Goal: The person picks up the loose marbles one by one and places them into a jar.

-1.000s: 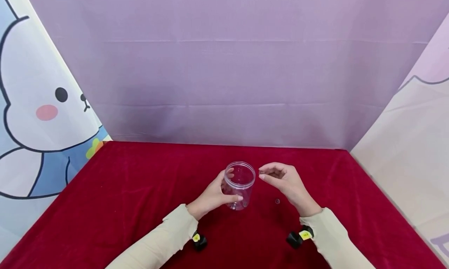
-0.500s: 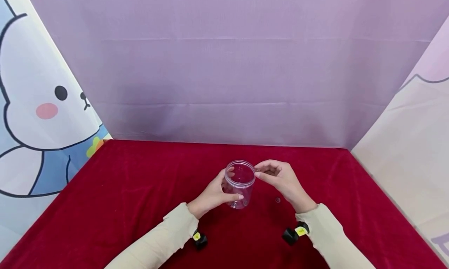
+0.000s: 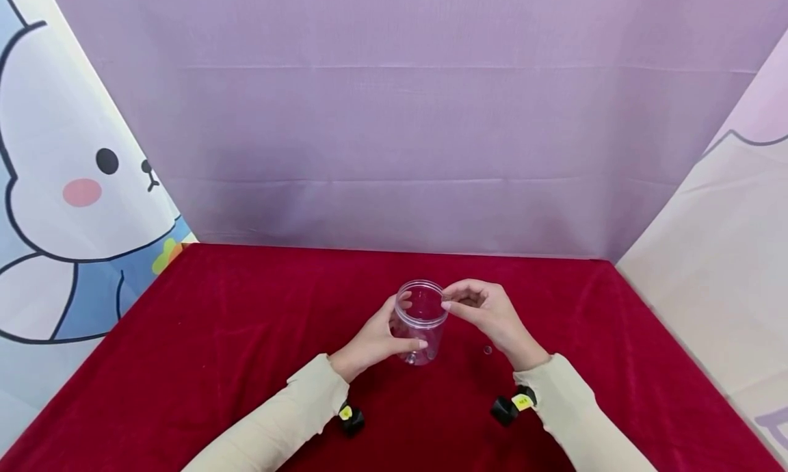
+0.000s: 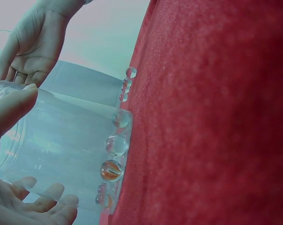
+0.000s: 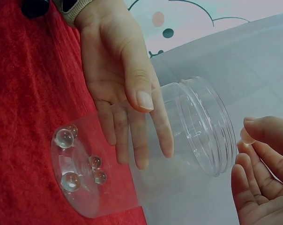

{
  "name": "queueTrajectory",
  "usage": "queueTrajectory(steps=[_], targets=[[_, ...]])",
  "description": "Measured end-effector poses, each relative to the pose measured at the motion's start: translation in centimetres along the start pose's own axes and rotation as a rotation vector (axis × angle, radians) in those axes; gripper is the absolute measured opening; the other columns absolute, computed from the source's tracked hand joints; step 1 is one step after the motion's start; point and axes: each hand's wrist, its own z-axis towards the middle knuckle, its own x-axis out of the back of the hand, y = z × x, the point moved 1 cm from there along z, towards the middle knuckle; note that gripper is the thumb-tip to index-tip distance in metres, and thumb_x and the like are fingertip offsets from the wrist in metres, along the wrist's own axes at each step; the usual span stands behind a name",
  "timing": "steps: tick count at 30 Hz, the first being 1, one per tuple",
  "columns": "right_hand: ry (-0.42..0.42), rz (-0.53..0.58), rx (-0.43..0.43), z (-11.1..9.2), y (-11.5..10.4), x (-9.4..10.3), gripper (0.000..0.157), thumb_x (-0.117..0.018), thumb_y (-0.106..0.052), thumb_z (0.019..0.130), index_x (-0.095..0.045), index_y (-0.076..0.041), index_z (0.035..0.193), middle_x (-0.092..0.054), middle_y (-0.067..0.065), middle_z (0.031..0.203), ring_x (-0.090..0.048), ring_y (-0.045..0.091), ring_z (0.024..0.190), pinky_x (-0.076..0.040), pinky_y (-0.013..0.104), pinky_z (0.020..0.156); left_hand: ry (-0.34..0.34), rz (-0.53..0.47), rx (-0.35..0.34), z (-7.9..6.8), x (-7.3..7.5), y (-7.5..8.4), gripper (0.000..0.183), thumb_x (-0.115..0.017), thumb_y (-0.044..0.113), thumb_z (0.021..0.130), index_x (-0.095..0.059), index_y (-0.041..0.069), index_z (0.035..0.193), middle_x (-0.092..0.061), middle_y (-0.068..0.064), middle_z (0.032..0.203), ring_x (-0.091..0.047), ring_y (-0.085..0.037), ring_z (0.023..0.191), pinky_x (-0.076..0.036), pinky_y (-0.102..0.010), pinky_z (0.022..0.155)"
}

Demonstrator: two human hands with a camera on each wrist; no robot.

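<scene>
My left hand (image 3: 369, 345) grips a clear plastic jar (image 3: 433, 330) around its side, thumb in front and fingers behind. The jar is lidless and stands upright over the red cloth, its mouth facing up. Several glass marbles (image 5: 71, 181) lie on its bottom; one of them, an orange-swirled marble (image 4: 111, 171), shows in the left wrist view. At the right of the jar's rim is my right hand (image 3: 495, 315), pinching a small clear marble (image 5: 247, 136) between thumb and fingertips, just outside the mouth.
A loose marble (image 3: 488, 350) lies on the red cloth (image 3: 277, 294) right of the jar. In the left wrist view, a few clear marbles (image 4: 131, 72) show beyond the jar's base. A lilac backdrop (image 3: 394, 130) rises behind the table, with printed panels on both sides.
My right hand has moved left, bringing the pinched marble up to the jar's rim. My left hand and the jar have hardly moved.
</scene>
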Motion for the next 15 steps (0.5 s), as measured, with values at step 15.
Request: queueTrajectory(steps=[15], targets=[[-0.009,-0.024,-0.003,0.2,0.2,0.0,0.021,-0.071,-0.011,0.084,-0.067,0.0,0.102,-0.067,0.018,0.098,-0.064,0.018,0.08,-0.053,0.027,0.075,-0.002,-0.017,0.015,-1.2,-0.1,2.4,0.082,-0.075,0.013,0.079,-0.026,0.014,0.145,-0.037,-0.016,0.142,-0.041,-0.033,0.123,-0.042,-0.051,0.097]])
